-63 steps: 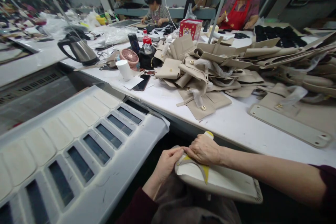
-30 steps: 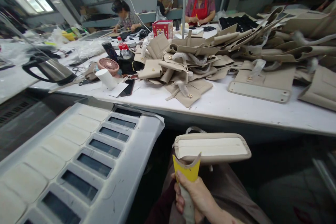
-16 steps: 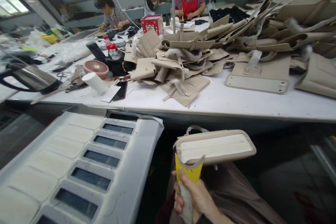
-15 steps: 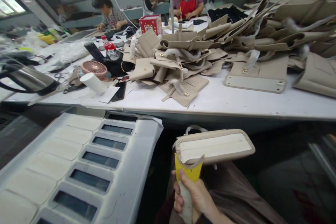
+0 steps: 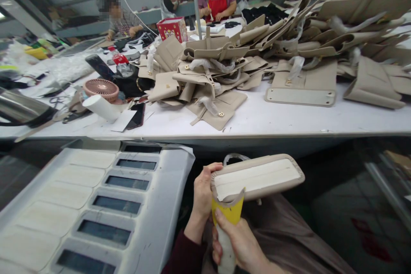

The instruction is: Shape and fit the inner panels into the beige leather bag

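A beige handbag (image 5: 287,184) rests over my lap, its base with a white panel (image 5: 257,176) turned up towards me. My left hand (image 5: 202,190) grips its left end, fingers over the top edge and partly hidden behind it. In my right hand (image 5: 236,237) is a scraper (image 5: 228,210) with a yellow, concave-edged blade and a pale handle. The blade's tip overlaps the bag's near left corner; whether it touches, I cannot tell. A plastic-wrapped handle (image 5: 236,157) shows behind the bag.
A white worktable (image 5: 180,126) ahead bears a heap of beige bag pieces (image 5: 208,81), a pink fan (image 5: 101,88), a white roll (image 5: 101,108), a phone (image 5: 136,116) and a kettle (image 5: 22,109). At left stands a rack with pale panels (image 5: 163,205). Several people sit beyond.
My left hand has come into view and taken hold of the bag's left end. My right hand still holds the scraper at the corner. The view has shifted slightly right.
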{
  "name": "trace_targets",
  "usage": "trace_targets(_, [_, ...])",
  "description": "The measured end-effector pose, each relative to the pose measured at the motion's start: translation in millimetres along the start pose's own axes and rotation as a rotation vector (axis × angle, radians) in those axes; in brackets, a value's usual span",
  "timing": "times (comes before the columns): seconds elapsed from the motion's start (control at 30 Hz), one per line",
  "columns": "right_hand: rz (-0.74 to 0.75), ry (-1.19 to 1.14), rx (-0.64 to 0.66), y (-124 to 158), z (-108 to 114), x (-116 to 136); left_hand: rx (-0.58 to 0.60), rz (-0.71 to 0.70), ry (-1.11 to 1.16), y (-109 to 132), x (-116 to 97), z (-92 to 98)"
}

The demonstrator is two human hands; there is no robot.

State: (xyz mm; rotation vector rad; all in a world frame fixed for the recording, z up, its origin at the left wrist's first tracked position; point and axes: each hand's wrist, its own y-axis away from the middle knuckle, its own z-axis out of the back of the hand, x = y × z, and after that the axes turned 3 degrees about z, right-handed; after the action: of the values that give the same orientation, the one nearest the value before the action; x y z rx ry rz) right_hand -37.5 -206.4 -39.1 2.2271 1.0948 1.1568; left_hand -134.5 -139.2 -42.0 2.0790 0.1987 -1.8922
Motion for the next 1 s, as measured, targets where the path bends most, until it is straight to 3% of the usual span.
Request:
trace_targets(0.1, [-0.03, -0.005, 0.009, 0.6, 3.6, 6.9, 0.123, -0.056, -0.235, 1.1, -10.1, -4.8])
trace_targets(0.37, [-0.16, 0.045, 0.046, 3.1, 16.7, 29.3, 0.049, -0.027, -0.421, -1.4, -13.0, -10.9])
trace_targets(0.67, [-0.304, 0.112, 0.176, -1.3, 37.7, 71.7, 0.01, -0.076, -0.718, -4.8, -22.1, -31.1])
trace_targets(0.83, [-0.312, 0.058, 0.206, -1.3, 45.1, 74.8, -0.031, -0.116, -0.913, -9.9, -18.8, -37.6])
trace_targets(1.0, [-0.222, 0.121, 0.245, 3.1, 55.9, 66.1, -0.102, -0.188, -1.184, -10.3, -21.2, -49.3])
